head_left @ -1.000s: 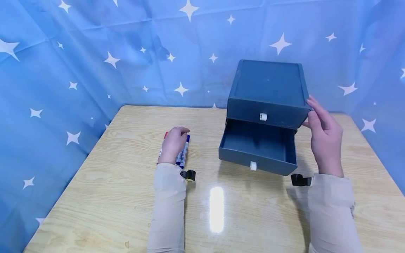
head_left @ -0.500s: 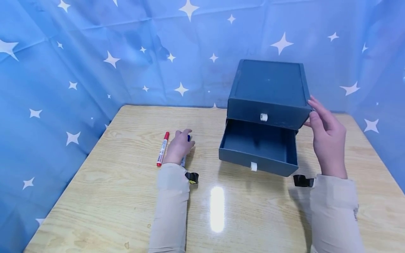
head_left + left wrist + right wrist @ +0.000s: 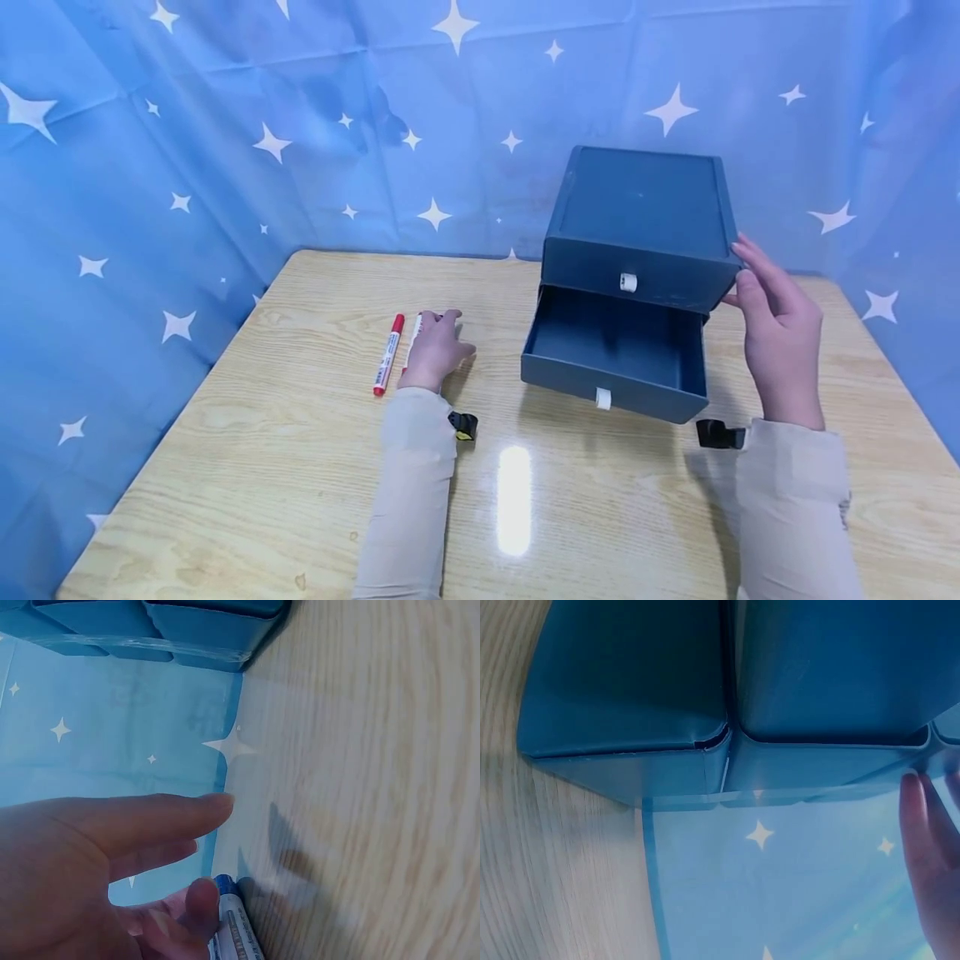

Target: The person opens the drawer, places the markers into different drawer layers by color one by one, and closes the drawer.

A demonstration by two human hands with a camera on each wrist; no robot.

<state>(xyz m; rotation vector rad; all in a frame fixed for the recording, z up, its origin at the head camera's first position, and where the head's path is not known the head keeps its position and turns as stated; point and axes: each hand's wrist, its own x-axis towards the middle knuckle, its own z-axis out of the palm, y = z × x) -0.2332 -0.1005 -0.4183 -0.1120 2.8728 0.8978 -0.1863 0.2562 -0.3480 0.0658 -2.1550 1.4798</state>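
In the head view my left hand (image 3: 437, 350) is low over the table, its fingers spread apart above the markers. Just left of it lies a red marker (image 3: 388, 354) with a white label. A second white marker with red ends (image 3: 413, 337) is partly covered by the hand. The left wrist view shows a blue-capped marker (image 3: 236, 930) right beside the bent fingertips, while another finger points out straight. My right hand (image 3: 780, 342) touches the right side of a dark blue drawer unit (image 3: 645, 204) near its front corner, fingers extended. The lower drawer (image 3: 615, 342) is pulled out, with nothing visible inside.
Both drawers have white knobs; the upper drawer (image 3: 585, 267) is closed. A wooden table (image 3: 247, 483) carries everything, and a blue star-patterned cloth (image 3: 337, 75) hangs behind and at the sides. A black wrist camera (image 3: 463, 425) sits beside the left sleeve.
My left hand has shifted right, uncovering the red marker and part of the second red-ended one, and now covers the blue-capped markers. The right hand stays at the drawer unit.
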